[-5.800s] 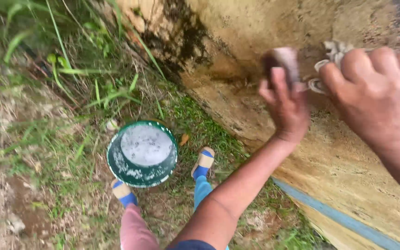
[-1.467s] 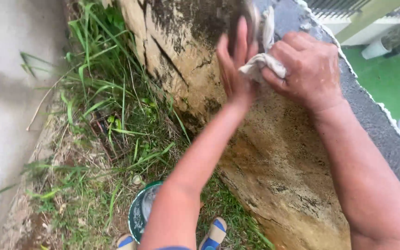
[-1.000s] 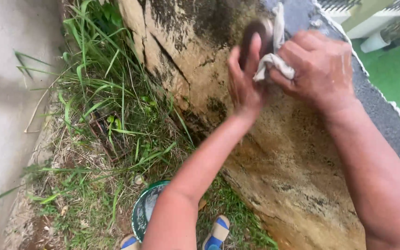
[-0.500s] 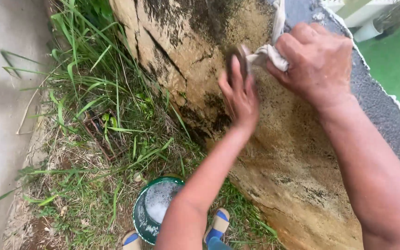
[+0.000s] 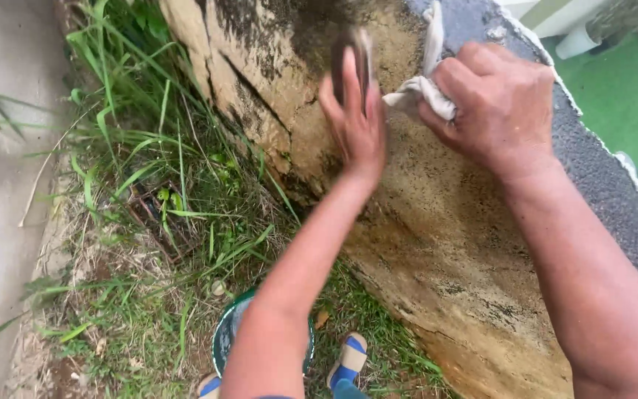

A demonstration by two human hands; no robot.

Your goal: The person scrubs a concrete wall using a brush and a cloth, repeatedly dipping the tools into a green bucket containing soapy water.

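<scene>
- Left hand [image 5: 354,122] pressed flat on the stained wall [image 5: 437,244], fingers extended over a dark scrubbing pad [image 5: 350,55] pinned at the 12 o'clock end of the palm.
- Right hand [image 5: 496,103] closed in a fist around a white rag [image 5: 419,81], which sat at its 9 o'clock against the wall, just beside the left fingertips.
- Since half a second earlier, the left hand had slid up the wall; the pad now covered the dark mould patch. Scrubbing looked to be under way on that patch.
- Green bucket [image 5: 224,340] at 6 o'clock, on grass [image 5: 149,222], mostly hidden by the left forearm; nearly six seconds earlier it showed whole.
- Blue sandal [image 5: 348,358] stood beside the bucket.
</scene>
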